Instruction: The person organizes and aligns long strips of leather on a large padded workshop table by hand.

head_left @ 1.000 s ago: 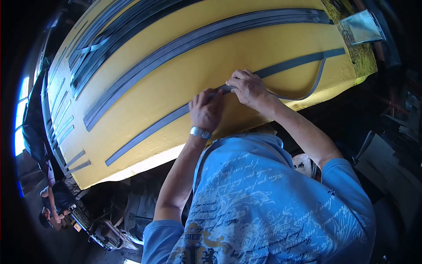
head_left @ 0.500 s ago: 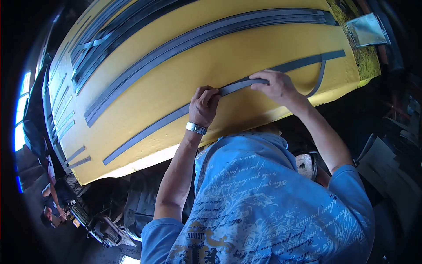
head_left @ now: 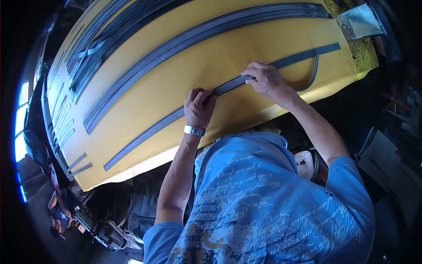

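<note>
A long grey flat strip [head_left: 149, 137] runs across the yellow tabletop in front of me. My left hand [head_left: 200, 108], with a metal watch on the wrist, has its fingers curled closed on the strip near its middle. A short way to the right, my right hand [head_left: 265, 80] pinches the same strip between thumb and fingers. Beyond it, a wider dark strip length [head_left: 303, 55] lies flat toward the right. A thin strip end [head_left: 315, 72] hangs off it in a curve toward the near table edge. My fingers hide parts of the strip where they grip.
Several long strips [head_left: 189, 42] lie bundled farther back on the yellow table [head_left: 167, 88], with darker strips [head_left: 132, 26] behind. Short strip pieces [head_left: 81, 163] lie at the left end. A clear plastic-looking packet [head_left: 361, 21] sits at the far right. Another person [head_left: 59, 211] is at lower left.
My right hand has shifted left, closer to my left hand. The length between my hands, lifted and bowed before, now lies in line with the strip beneath. The view has tilted slightly.
</note>
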A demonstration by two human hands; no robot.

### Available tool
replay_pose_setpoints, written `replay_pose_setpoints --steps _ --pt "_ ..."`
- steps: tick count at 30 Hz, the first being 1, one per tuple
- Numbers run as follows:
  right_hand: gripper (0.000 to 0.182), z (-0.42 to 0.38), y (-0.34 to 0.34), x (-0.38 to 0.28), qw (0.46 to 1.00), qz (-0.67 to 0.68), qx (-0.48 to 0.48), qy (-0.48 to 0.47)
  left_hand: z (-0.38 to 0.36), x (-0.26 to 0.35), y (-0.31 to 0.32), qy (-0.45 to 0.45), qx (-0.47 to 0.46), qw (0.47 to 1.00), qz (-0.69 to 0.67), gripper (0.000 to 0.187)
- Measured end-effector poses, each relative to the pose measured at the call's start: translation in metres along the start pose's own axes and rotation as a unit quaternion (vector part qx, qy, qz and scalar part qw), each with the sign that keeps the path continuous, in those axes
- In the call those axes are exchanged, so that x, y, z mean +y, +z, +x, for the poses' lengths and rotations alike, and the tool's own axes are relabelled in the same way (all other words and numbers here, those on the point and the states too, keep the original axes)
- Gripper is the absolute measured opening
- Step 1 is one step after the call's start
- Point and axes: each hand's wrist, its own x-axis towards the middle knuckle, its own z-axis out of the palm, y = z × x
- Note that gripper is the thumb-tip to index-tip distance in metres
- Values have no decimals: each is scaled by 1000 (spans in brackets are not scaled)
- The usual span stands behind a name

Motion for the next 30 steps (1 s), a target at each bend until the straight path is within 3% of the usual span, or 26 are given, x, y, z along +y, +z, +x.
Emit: replay_pose_setpoints --steps 2,15,17,27,30 --pt "22 0 0 -2 1000 -5 1 1 -1 1 2 -43 1 999 -19 18" --pt "21 -3 -2 -6 1000 -11 -5 9 -1 1 2 -47 -9 999 -20 18" --pt "20 -4 -3 -7 1000 -15 -7 12 1 0 2 1 5 1000 -8 17" --pt "19 -6 -3 -7 999 -33 2 3 3 2 0 13 4 1000 12 17" --pt "20 -13 -6 -2 999 -25 5 25 13 1 5 61 -1 998 18 19"
